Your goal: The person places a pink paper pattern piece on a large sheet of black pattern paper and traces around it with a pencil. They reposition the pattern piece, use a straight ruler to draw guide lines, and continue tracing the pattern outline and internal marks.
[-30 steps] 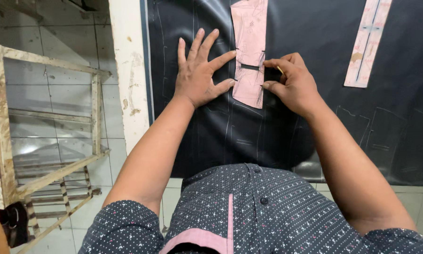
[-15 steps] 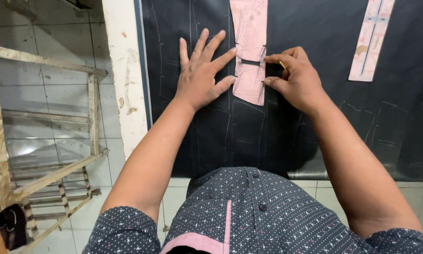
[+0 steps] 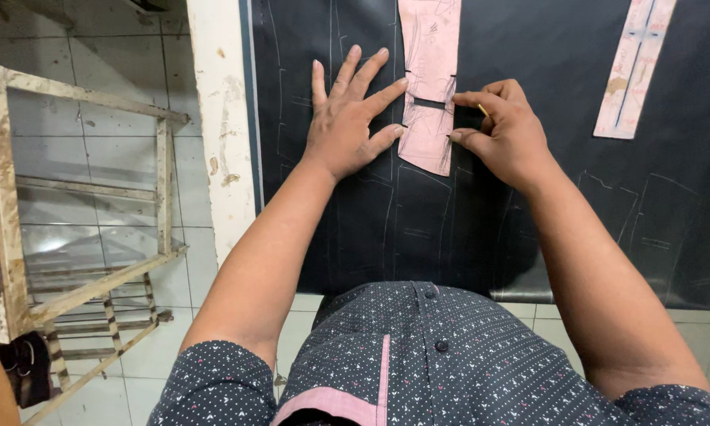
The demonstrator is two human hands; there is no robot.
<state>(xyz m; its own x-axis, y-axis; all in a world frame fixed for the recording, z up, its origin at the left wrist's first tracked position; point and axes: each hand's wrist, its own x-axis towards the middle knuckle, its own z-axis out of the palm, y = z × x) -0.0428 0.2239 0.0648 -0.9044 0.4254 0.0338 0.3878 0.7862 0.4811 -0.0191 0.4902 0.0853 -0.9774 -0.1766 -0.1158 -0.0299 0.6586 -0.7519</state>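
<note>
A long pink paper pattern piece (image 3: 428,87), notched by a narrow slot on its right edge, lies flat on the dark cloth (image 3: 355,229) spread over the table, its lower end near the middle of the view and its upper end running out of the top of the frame. It looks thin and light — stiff enough to keep its edge for tracing, yet easy to crease or to slide on the fabric, so it is best pinned flat from above with spread fingers near the edge being followed, not pinched or lifted.

The left hand (image 3: 347,126) does just that: fingers splayed and pressed flat on the cloth, with the index fingertip and thumb tip touching the pattern's left edge. The right hand (image 3: 509,130) sits at the slot on the right edge, fingers curled and pinched around a small yellowish marking piece (image 3: 482,110), probably tailor's chalk — only a sliver of it shows.

Faint chalk outlines cover the cloth. Well apart to the right lies a second pink paper strip (image 3: 635,67). Left of the table's worn white edge (image 3: 217,134) stands a weathered wooden frame (image 3: 79,260) on a tiled floor.
</note>
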